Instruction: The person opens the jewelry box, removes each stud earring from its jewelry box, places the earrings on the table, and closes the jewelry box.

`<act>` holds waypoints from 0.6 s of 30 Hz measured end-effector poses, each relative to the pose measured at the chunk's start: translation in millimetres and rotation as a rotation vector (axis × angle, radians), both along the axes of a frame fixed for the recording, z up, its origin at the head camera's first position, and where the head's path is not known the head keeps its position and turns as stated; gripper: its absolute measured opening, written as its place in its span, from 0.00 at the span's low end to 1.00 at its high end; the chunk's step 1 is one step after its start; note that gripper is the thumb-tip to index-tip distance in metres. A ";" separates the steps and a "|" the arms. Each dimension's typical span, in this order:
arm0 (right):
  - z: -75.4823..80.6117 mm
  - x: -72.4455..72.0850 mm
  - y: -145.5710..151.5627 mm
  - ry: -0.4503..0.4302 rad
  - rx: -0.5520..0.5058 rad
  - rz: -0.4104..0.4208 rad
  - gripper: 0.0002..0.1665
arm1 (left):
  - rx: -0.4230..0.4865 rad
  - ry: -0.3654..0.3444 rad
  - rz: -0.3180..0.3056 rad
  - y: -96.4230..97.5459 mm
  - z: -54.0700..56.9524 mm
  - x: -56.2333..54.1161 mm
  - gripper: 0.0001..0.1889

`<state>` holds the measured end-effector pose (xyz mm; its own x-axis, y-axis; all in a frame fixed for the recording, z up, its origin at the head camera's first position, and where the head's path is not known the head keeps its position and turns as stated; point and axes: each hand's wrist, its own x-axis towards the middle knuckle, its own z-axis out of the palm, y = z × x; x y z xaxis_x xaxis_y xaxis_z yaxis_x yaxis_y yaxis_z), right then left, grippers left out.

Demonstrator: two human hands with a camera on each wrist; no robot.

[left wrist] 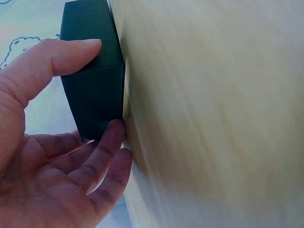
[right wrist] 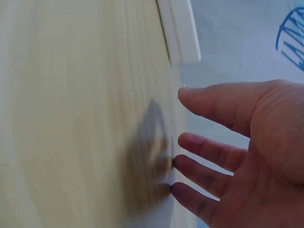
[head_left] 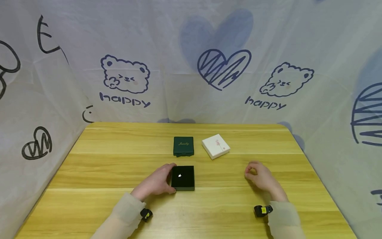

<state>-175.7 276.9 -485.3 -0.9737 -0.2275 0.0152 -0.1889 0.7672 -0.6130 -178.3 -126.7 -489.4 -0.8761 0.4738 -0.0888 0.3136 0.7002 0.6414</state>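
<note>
A dark green open jewelry box base [head_left: 188, 188] with a black insert sits on the table, a small silvery star [head_left: 179, 176] on the insert's left part. My left hand [head_left: 159, 179] holds the box from its left side. In the left wrist view the thumb [left wrist: 78, 54] lies on one wall and fingertips touch the adjoining one. Off to the right, my right hand [head_left: 262, 177] hovers by itself, thumb and index finger meeting in a ring. The right wrist view shows a tiny shiny piece [right wrist: 184, 86] at the thumb tip; the index finger is hidden there.
Behind the base stands a green lid [head_left: 183, 146] marked "Jewelry". A white box [head_left: 216, 146] with pink print lies to its right, turned at an angle. The wooden table [head_left: 89, 149] ends at a patterned white cloth [head_left: 167, 89] along the back and sides.
</note>
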 end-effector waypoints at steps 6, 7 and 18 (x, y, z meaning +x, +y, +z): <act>-3.7 1.9 19.0 0.021 0.062 -0.042 0.05 | 0.000 0.000 -0.001 -0.2 0.0 0.1 0.48; -3.9 1.9 21.4 0.024 0.073 -0.047 0.05 | 0.001 0.000 -0.001 -0.3 0.2 0.2 0.48; -5.6 -1.1 27.9 0.006 0.142 -0.068 0.05 | -0.002 0.003 0.002 -0.9 -0.5 0.1 0.48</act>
<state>-176.9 304.7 -490.9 -0.9868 -0.1618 -0.0071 -0.1370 0.8573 -0.4962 -178.2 -127.6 -489.8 -0.8775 0.4718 -0.0866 0.3143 0.7018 0.6393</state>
